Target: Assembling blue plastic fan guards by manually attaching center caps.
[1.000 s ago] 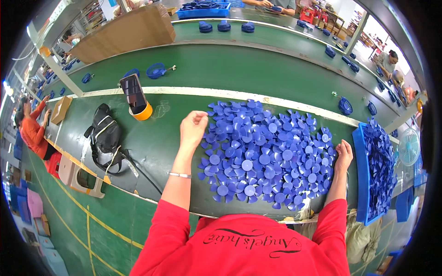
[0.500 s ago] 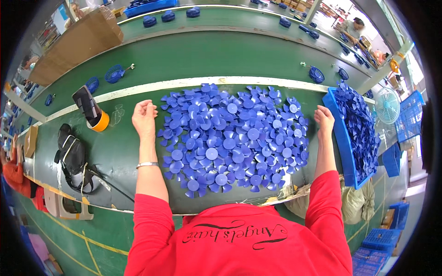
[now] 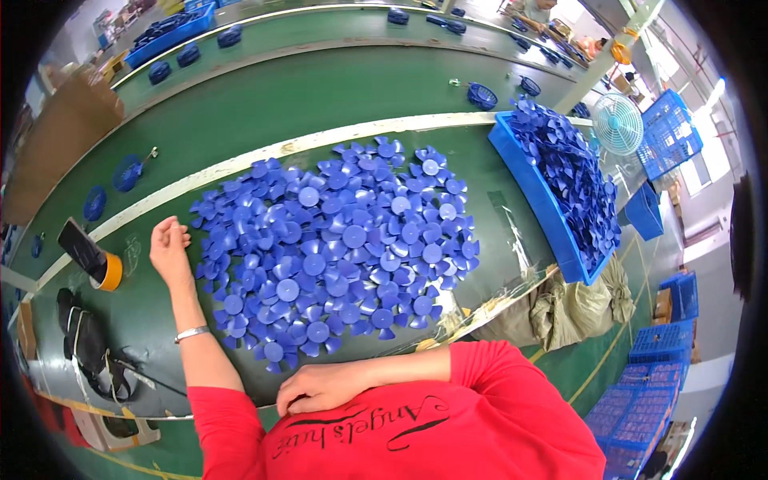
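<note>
Big pile of blue fan blades [image 3: 354, 236] spread across the desk [image 3: 156, 320]. Left hand [image 3: 170, 252]'s right by its left edge, right hand [image 3: 328, 386]'s below it against the red shirt [image 3: 512, 408]; both have fingers curled, can't tell if they're gripping anything. Heaped blue tray [image 3: 538, 212] to the right, phone [image 3: 82, 248] left.

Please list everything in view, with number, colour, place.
Table: 1, dark green, centre
Crate: 1, blue, right
Fan blades: dozens, blue, mid-table and in crate
Phone: 1, black, left, in orange ring
Bag: 1, black, left
Fan: 1, teal, beyond crate
Fan housings: several, blue, beyond table
Large cardboard: 1, brown, upper left
Sacks: some, olive, right, below table
Baskets: several, blue, right
Co-worker: at least 1, clothing unclear, top right
Bracelet: 1, silver, left wrist
Left grip: 1, bare, beside blades
Right grip: 1, bare, lower centre
</note>
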The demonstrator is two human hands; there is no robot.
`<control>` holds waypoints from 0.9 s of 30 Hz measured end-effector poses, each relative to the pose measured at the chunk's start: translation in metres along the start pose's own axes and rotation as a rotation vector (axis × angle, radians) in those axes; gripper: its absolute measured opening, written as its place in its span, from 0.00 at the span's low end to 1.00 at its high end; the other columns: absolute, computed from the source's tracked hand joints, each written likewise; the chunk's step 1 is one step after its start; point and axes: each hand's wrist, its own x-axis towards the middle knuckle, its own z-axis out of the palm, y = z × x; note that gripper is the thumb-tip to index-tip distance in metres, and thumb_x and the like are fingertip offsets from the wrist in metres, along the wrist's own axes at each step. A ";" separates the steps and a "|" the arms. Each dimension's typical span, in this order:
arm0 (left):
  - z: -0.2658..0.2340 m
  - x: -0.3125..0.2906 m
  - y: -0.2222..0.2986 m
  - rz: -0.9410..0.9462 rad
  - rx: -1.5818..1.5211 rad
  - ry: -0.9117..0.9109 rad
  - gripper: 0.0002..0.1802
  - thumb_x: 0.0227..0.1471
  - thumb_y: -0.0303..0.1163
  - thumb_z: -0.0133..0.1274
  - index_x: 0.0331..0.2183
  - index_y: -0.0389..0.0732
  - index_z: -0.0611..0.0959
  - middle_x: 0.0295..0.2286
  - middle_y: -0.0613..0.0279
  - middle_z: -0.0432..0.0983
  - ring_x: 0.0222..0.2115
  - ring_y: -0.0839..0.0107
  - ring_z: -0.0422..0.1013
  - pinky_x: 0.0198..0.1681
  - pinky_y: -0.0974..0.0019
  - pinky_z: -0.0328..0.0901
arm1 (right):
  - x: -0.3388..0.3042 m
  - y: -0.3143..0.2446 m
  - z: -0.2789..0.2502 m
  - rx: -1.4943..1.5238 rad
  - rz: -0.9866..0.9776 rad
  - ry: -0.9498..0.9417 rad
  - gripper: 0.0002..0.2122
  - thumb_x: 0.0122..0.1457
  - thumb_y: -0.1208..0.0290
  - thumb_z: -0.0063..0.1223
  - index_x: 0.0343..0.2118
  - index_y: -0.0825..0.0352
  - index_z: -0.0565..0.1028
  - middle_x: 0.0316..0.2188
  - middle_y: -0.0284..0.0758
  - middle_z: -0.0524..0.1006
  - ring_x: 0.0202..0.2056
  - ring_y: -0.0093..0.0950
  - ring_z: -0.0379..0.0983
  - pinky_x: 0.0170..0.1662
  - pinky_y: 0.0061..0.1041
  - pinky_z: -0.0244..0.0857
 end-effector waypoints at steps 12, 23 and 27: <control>0.001 -0.004 0.007 0.036 0.113 0.088 0.07 0.53 0.29 0.51 0.34 0.38 0.78 0.23 0.63 0.75 0.22 0.78 0.70 0.26 0.75 0.66 | 0.011 0.027 0.005 0.107 -0.086 -0.041 0.06 0.50 0.79 0.48 0.32 0.71 0.73 0.29 0.38 0.76 0.33 0.33 0.73 0.37 0.28 0.65; 0.010 -0.006 0.015 -0.018 0.091 0.110 0.04 0.49 0.24 0.51 0.31 0.36 0.78 0.22 0.63 0.75 0.23 0.78 0.73 0.26 0.75 0.68 | -0.005 0.010 -0.048 0.229 0.259 -0.155 0.11 0.58 0.71 0.50 0.42 0.69 0.73 0.36 0.34 0.77 0.39 0.19 0.72 0.41 0.20 0.64; 0.003 -0.009 0.011 -0.033 0.126 0.137 0.04 0.51 0.24 0.50 0.32 0.35 0.77 0.21 0.64 0.75 0.21 0.80 0.70 0.24 0.76 0.65 | 0.000 0.011 -0.040 0.056 0.073 -0.160 0.11 0.57 0.74 0.49 0.43 0.68 0.73 0.36 0.34 0.75 0.39 0.26 0.72 0.43 0.24 0.64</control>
